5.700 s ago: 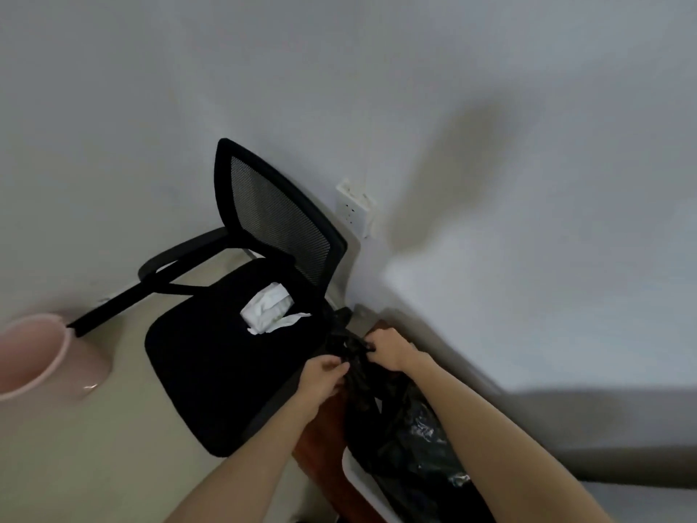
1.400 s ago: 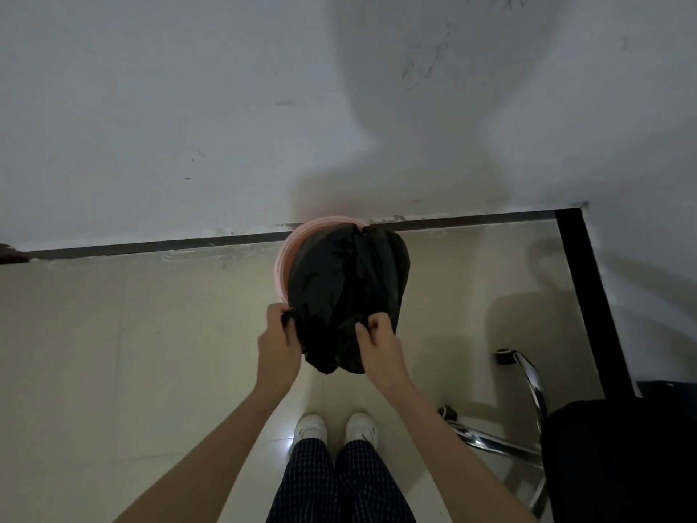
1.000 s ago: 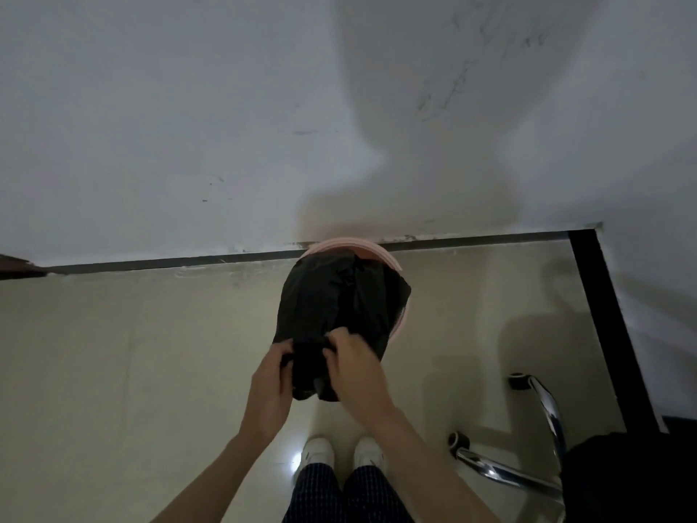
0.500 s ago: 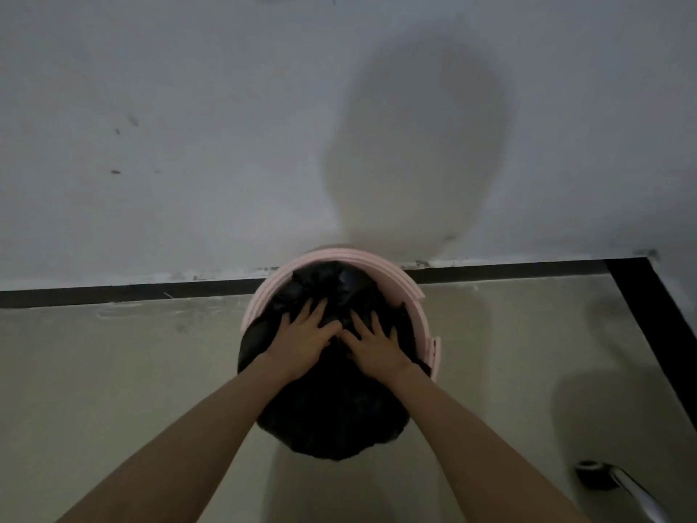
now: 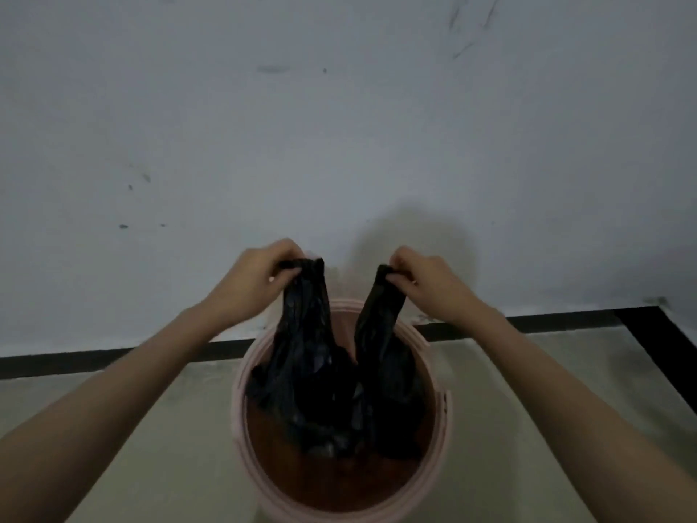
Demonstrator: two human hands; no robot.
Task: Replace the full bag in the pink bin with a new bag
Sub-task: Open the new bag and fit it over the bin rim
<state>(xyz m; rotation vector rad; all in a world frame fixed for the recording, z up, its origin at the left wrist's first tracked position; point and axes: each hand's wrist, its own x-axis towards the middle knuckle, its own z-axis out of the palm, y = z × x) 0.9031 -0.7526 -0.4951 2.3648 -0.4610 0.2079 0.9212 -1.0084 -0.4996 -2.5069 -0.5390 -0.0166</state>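
Note:
The pink bin (image 5: 439, 443) stands on the floor right below me, close to the wall. A black plastic bag (image 5: 332, 402) sits inside it, its body bunched in the bin's far half. Its two handles rise out of the bin. My left hand (image 5: 260, 275) pinches the left handle above the rim. My right hand (image 5: 422, 279) pinches the right handle at the same height. The hands are apart, with a gap between the two handles. The bin's reddish inner wall shows in front of the bag.
A white scuffed wall (image 5: 339, 126) rises just behind the bin. A black skirting strip (image 5: 94, 362) runs along its foot and turns toward me at the right (image 5: 663, 345). Beige floor tiles (image 5: 132, 447) lie on both sides of the bin.
Half a second ago both hands pressed flat on the bag inside the bin. Now they have lifted and spread apart, each gripping a handle. The view has moved closer over the bin.

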